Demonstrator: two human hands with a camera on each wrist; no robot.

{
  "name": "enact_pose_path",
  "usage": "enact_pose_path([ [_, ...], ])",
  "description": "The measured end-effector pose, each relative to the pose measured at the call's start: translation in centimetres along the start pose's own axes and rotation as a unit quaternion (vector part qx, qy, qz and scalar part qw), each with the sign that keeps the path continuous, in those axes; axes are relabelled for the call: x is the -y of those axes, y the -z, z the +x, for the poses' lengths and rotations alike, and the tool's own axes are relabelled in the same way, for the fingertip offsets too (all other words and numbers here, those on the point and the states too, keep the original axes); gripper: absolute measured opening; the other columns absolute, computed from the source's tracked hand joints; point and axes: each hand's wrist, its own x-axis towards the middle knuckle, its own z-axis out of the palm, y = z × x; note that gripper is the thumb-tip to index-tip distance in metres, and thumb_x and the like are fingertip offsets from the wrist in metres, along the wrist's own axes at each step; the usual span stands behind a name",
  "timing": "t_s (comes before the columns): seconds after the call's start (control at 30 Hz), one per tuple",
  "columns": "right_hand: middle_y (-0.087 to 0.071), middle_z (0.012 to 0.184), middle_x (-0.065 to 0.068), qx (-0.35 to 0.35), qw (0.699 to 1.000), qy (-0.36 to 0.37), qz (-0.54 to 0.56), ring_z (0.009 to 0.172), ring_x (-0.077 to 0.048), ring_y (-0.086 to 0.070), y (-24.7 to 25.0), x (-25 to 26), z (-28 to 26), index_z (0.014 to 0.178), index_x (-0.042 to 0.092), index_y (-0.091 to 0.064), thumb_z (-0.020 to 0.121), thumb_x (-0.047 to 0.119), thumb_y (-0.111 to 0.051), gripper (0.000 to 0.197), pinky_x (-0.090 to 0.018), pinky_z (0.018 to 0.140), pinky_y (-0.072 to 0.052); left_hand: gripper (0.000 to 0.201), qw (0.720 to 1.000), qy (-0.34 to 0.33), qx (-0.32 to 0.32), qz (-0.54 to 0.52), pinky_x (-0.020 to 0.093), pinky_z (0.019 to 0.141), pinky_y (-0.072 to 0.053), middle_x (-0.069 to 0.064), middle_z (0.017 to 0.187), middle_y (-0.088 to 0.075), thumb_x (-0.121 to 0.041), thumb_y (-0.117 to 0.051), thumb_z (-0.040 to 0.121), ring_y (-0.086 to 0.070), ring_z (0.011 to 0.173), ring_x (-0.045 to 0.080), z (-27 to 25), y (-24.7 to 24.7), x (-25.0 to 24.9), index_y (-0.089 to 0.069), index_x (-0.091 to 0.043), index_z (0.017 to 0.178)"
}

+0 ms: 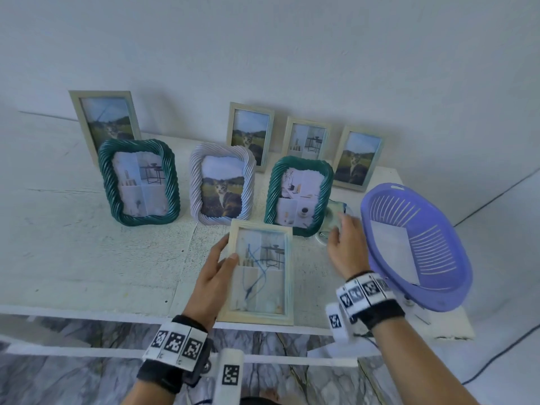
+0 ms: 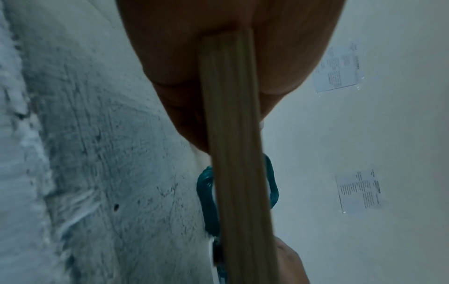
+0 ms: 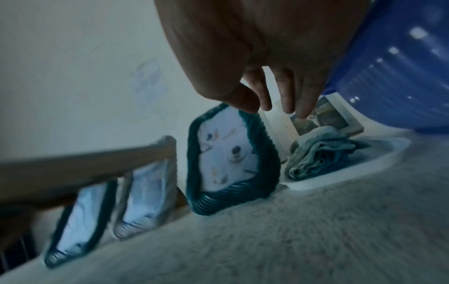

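My left hand (image 1: 217,271) grips the left edge of a pale wooden picture frame (image 1: 260,273), holding it tilted above the table's front edge; blue scribbles mark its glass. In the left wrist view the frame's edge (image 2: 233,153) runs between thumb and fingers. My right hand (image 1: 344,241) hovers open with straight fingers over a crumpled teal cloth (image 3: 318,155) that lies in a white dish (image 3: 364,163), beside the right green twisted frame (image 1: 299,194). The hand (image 3: 267,90) holds nothing.
Several framed pictures stand on the white table (image 1: 87,258): a green frame (image 1: 137,182) at left, a lilac twisted one (image 1: 222,185), wooden ones along the wall. A purple slotted basket (image 1: 418,247) leans at the right edge. A dark cable (image 1: 502,355) trails on the floor.
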Motion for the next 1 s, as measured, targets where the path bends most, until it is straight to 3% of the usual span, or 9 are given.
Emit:
enact_pose_path([
  [0.13, -0.042, 0.135, -0.024, 0.034, 0.986, -0.018, -0.16, 0.128, -0.041, -0.038, -3.0, -1.3, 4.7, 0.136, 0.007, -0.041, 0.091, 0.011, -0.053, 0.046, -0.047, 0.106, -0.034, 0.04, 1.0, -0.009, -0.023, 0.004, 0.042, 0.104, -0.044, -0.015, 0.119, -0.066, -0.033, -0.05, 0.092, -0.059, 0.116, 0.012, -0.5, 1.4, 0.0, -0.051, -0.045, 0.129],
  [0.23, -0.043, 0.131, -0.027, 0.074, 0.97, -0.058, -0.223, 0.12, -0.045, -0.042, -4.4, -2.6, 6.7, 0.133, 0.006, -0.041, 0.088, 0.015, -0.052, 0.047, -0.048, 0.099, -0.038, 0.038, 0.999, -0.013, -0.037, -0.009, 0.039, 0.104, -0.044, -0.015, 0.124, -0.062, -0.02, -0.042, 0.101, -0.056, 0.12, 0.013, -0.8, 1.8, -0.4, -0.051, -0.042, 0.13],
  [0.37, -0.047, 0.127, -0.024, 0.091, 0.967, -0.08, -0.224, 0.112, -0.043, -0.047, -5.1, -3.4, 7.8, 0.129, 0.008, -0.043, 0.088, 0.01, -0.047, 0.041, -0.043, 0.09, -0.041, 0.039, 0.998, -0.034, -0.05, 0.011, 0.042, 0.111, -0.037, -0.017, 0.13, -0.058, -0.032, -0.048, 0.09, -0.052, 0.124, 0.009, -1.2, 2.3, -0.6, -0.052, -0.043, 0.128],
  [0.47, -0.04, 0.13, -0.025, 0.083, 0.979, -0.115, -0.15, 0.114, -0.047, -0.046, -4.3, -2.4, 6.8, 0.133, 0.01, -0.044, 0.09, 0.008, -0.049, 0.043, -0.048, 0.096, -0.041, 0.063, 0.997, -0.053, -0.048, 0.035, 0.043, 0.115, -0.031, -0.017, 0.14, -0.05, -0.048, -0.047, 0.076, -0.044, 0.132, 0.007, -1.1, 2.9, -0.2, -0.044, -0.042, 0.139],
  [0.57, -0.037, 0.13, -0.025, 0.054, 0.985, -0.128, -0.104, 0.111, -0.047, -0.048, -3.1, -1.3, 4.6, 0.139, 0.015, -0.04, 0.093, 0.006, -0.048, 0.047, -0.049, 0.094, -0.043, 0.052, 0.993, -0.09, -0.039, 0.061, 0.03, 0.117, -0.024, -0.023, 0.145, -0.04, -0.034, -0.044, 0.095, -0.034, 0.135, -0.007, -0.9, 2.8, -0.2, -0.034, -0.039, 0.146],
  [0.7, -0.036, 0.128, -0.021, 0.068, 0.988, -0.13, -0.056, 0.107, -0.041, -0.052, -1.9, -0.2, -0.8, 0.143, 0.019, -0.036, 0.095, 0.01, -0.048, 0.05, -0.043, 0.092, -0.048, 0.042, 0.989, -0.128, -0.024, 0.077, 0.01, 0.103, -0.036, -0.025, 0.133, -0.049, -0.017, -0.038, 0.103, -0.045, 0.121, -0.015, -0.4, 2.1, -0.2, -0.035, -0.036, 0.141],
  [0.83, -0.042, 0.108, -0.009, 0.002, 0.999, -0.038, -0.018, 0.087, -0.024, -0.053, -0.9, 3.1, -6.4, 0.134, 0.018, -0.047, 0.093, 0.011, -0.048, 0.041, -0.02, 0.067, -0.043, 0.047, 0.986, -0.142, -0.016, 0.087, 0.029, 0.093, -0.046, 0.004, 0.106, -0.065, -0.034, -0.042, 0.101, -0.06, 0.098, 0.017, 0.0, 1.8, 0.4, -0.033, -0.033, 0.147],
  [0.9, -0.043, 0.102, -0.004, -0.024, 0.997, 0.061, 0.034, 0.077, -0.016, -0.051, -0.8, 6.1, -8.3, 0.129, 0.014, -0.053, 0.09, 0.016, -0.043, 0.04, -0.01, 0.062, -0.037, 0.051, 0.981, -0.153, -0.015, 0.12, 0.034, 0.088, -0.047, 0.007, 0.103, -0.063, -0.04, -0.042, 0.099, -0.06, 0.091, 0.02, 0.2, 1.6, 0.9, -0.031, -0.034, 0.148],
  [1.0, -0.045, 0.098, -0.003, 0.015, 0.988, 0.155, 0.013, 0.073, -0.012, -0.048, -1.7, 8.9, -9.6, 0.124, 0.016, -0.054, 0.091, 0.026, -0.044, 0.036, -0.014, 0.059, -0.043, 0.052, 0.972, -0.181, -0.001, 0.148, 0.029, 0.074, -0.049, 0.011, 0.085, -0.06, -0.035, -0.04, 0.099, -0.055, 0.072, 0.012, -0.1, 0.8, 0.9, -0.03, -0.03, 0.149],
])
